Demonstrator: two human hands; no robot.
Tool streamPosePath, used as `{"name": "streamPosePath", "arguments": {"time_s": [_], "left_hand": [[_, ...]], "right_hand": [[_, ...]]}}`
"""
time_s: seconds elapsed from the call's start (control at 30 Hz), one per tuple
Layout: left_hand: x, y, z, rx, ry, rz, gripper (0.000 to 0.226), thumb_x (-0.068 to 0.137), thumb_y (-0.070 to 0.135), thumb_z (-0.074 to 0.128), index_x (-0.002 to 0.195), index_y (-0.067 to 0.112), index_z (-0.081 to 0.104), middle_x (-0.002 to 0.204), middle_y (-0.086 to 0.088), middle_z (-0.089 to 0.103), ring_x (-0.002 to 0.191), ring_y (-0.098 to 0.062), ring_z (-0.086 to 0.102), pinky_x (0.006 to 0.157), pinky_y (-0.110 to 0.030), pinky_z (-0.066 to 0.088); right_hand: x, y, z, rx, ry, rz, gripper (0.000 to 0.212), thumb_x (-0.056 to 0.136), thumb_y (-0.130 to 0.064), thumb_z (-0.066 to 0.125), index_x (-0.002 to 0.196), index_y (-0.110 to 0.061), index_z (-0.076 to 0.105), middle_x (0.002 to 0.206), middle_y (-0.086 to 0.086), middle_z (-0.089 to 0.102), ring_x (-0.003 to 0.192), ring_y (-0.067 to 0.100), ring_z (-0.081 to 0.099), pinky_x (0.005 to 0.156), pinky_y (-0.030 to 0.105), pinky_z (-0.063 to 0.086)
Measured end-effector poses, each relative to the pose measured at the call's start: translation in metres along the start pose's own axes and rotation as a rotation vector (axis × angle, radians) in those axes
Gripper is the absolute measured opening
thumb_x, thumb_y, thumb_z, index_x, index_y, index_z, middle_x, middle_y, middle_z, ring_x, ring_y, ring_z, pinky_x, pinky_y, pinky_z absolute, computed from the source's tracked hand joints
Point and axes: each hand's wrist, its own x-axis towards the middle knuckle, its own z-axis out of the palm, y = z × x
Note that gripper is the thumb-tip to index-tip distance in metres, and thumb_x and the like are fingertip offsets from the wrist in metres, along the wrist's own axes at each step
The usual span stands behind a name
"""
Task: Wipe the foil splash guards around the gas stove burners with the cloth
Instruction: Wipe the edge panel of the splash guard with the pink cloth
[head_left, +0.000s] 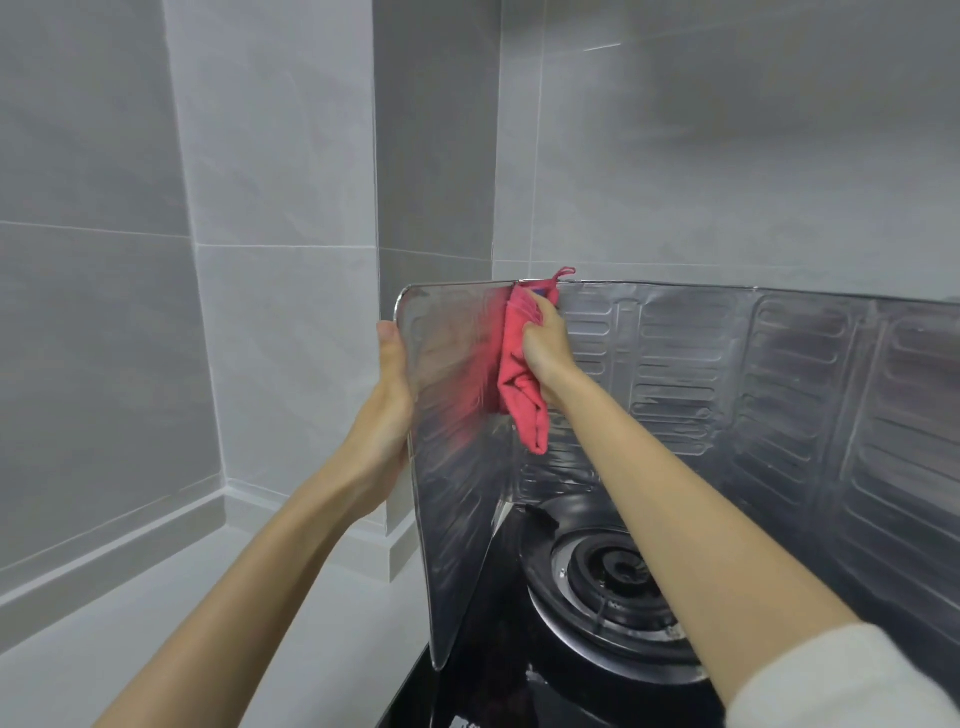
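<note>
White sleeve (831, 686) nearest; forearm (675, 499) overlaps burner (608, 566); tiled wall (727, 156) behind foil guard (779, 374)

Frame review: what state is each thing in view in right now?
Left hand: braces the side panel's outer edge, fingers hidden behind it.
Right hand: grips the cloth, pressing it at the fold near the top.
Cloth: bunched, tail hanging down.
Side panel: upright, angled from the back panel.
Back panel: upright along the wall.
Burner: unlit, no pot on it.
</note>
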Motion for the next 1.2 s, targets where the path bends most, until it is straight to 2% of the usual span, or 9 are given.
{"name": "streamPosePath", "arguments": {"time_s": [0.27,0.4,0.6,0.77,0.87,0.93,1.03,1.1,1.2], "left_hand": [[-0.002,0.004,0.001,-0.03,-0.005,-0.021,0.068,0.09,0.065,0.003,0.101,0.034,0.062,0.095,0.014,0.072,0.097,-0.001,0.065,0.087,-0.02,0.051],[-0.002,0.004,0.0,-0.037,0.021,-0.054,0.072,0.087,0.069,0.004,0.12,0.034,0.057,0.122,0.005,0.064,0.121,-0.014,0.055,0.111,-0.037,0.035],[0.0,0.004,0.001,-0.035,0.022,-0.062,0.075,0.088,0.068,0.003,0.127,0.03,0.055,0.128,0.003,0.061,0.121,-0.014,0.055,0.113,-0.037,0.034],[0.0,0.006,0.005,-0.03,0.022,-0.055,0.074,0.09,0.065,0.003,0.128,0.028,0.054,0.129,0.003,0.061,0.121,-0.013,0.055,0.112,-0.037,0.035],[-0.002,0.008,0.008,-0.013,0.004,-0.049,0.069,0.091,0.064,0.003,0.11,0.032,0.061,0.119,0.004,0.065,0.113,-0.012,0.06,0.107,-0.032,0.04],[-0.002,0.01,0.01,0.017,0.013,-0.038,0.067,0.09,0.065,0.004,0.1,0.035,0.063,0.111,0.007,0.066,0.112,-0.012,0.06,0.105,-0.031,0.04],[-0.002,0.01,0.01,0.027,0.028,-0.031,0.065,0.09,0.065,0.004,0.102,0.035,0.061,0.105,0.01,0.066,0.106,-0.009,0.06,0.101,-0.029,0.041],[-0.001,0.008,0.009,0.016,0.015,-0.036,0.072,0.089,0.066,0.004,0.12,0.03,0.058,0.115,0.006,0.065,0.112,-0.01,0.058,0.107,-0.031,0.038],[-0.002,0.008,0.009,0.022,0.03,-0.033,0.07,0.089,0.066,0.005,0.124,0.031,0.054,0.12,0.006,0.062,0.117,-0.01,0.056,0.112,-0.035,0.035]], "right_hand": [[-0.041,0.062,0.006,-0.064,-0.01,0.175,0.068,0.085,0.01,0.022,0.14,-0.025,0.043,0.108,0.006,0.055,0.048,0.011,0.039,0.032,0.015,0.029],[-0.056,0.087,0.007,-0.077,-0.01,0.273,0.069,0.085,0.008,0.023,0.141,-0.027,0.04,0.124,0.013,0.057,0.053,0.01,0.04,0.032,0.013,0.03],[-0.059,0.096,0.013,-0.042,0.007,0.366,0.066,0.084,0.008,0.025,0.139,-0.026,0.043,0.114,0.013,0.057,0.058,0.011,0.046,0.043,0.019,0.036],[-0.049,0.071,0.012,0.085,0.037,0.316,0.067,0.084,0.013,0.02,0.134,-0.019,0.05,0.117,0.012,0.056,0.058,0.014,0.047,0.034,0.013,0.036],[-0.039,0.04,0.009,0.13,0.033,0.225,0.068,0.083,0.015,0.019,0.133,-0.019,0.051,0.122,0.012,0.059,0.067,0.017,0.052,0.042,0.015,0.043],[-0.031,0.013,0.008,0.143,0.031,0.171,0.065,0.084,0.013,0.02,0.133,-0.018,0.051,0.103,0.008,0.06,0.061,0.013,0.05,0.04,0.013,0.041],[-0.022,-0.024,0.006,0.181,0.051,0.063,0.065,0.082,0.013,0.025,0.131,-0.018,0.054,0.103,0.004,0.058,0.068,0.012,0.05,0.052,0.015,0.04],[-0.025,-0.04,0.004,0.185,0.033,-0.02,0.064,0.082,0.013,0.026,0.131,-0.017,0.054,0.112,0.005,0.059,0.071,0.009,0.051,0.057,0.016,0.043],[-0.038,-0.045,0.004,0.17,0.003,-0.108,0.062,0.084,0.017,0.025,0.135,-0.008,0.049,0.131,0.007,0.055,0.11,0.015,0.055,0.094,0.02,0.045]]}}
